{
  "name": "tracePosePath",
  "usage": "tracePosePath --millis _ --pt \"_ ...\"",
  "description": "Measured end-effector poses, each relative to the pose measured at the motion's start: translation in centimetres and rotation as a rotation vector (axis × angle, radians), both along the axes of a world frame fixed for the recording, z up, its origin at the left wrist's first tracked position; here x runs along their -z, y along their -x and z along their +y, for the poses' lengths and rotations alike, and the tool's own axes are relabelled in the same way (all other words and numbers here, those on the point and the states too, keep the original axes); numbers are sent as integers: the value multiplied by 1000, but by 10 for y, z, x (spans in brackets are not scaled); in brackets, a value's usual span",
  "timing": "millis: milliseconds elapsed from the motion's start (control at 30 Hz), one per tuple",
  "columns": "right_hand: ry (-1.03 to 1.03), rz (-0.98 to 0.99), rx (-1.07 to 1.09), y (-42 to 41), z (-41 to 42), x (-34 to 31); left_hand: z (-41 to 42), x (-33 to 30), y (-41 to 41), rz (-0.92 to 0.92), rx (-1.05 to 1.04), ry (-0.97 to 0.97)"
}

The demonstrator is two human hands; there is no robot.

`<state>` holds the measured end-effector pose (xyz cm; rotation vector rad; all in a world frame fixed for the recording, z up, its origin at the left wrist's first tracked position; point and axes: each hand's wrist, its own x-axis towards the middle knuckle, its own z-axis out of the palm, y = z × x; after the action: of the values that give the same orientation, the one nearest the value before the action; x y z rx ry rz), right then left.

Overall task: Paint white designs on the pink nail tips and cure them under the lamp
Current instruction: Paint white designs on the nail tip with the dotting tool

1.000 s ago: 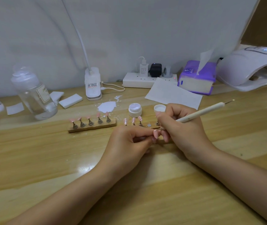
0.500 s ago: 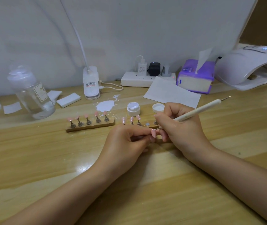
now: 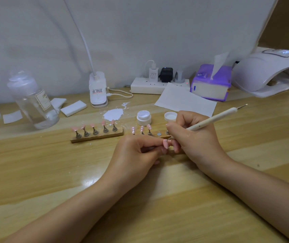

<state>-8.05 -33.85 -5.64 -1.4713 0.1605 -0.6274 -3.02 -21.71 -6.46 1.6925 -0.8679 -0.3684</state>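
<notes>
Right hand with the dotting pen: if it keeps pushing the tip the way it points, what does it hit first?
Likely the pink nail tip pinched by the left hand; the right hand aims the pen there, though contact is unclear.

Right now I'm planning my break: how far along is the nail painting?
Three tips on the right holder already carry white dots. One pink tip sits pinched in the left hand under the right hand's dotting pen. Five tips on the left holder look plain, and the lamp still awaits.

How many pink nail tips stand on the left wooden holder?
5, in one row on the left wooden holder: at and. None seems hidden.
</notes>
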Motion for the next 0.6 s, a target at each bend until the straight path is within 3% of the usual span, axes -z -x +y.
tracePosePath --millis 600 --pt "22 7 0 1 0 0 0 0 0 6 14 -11"
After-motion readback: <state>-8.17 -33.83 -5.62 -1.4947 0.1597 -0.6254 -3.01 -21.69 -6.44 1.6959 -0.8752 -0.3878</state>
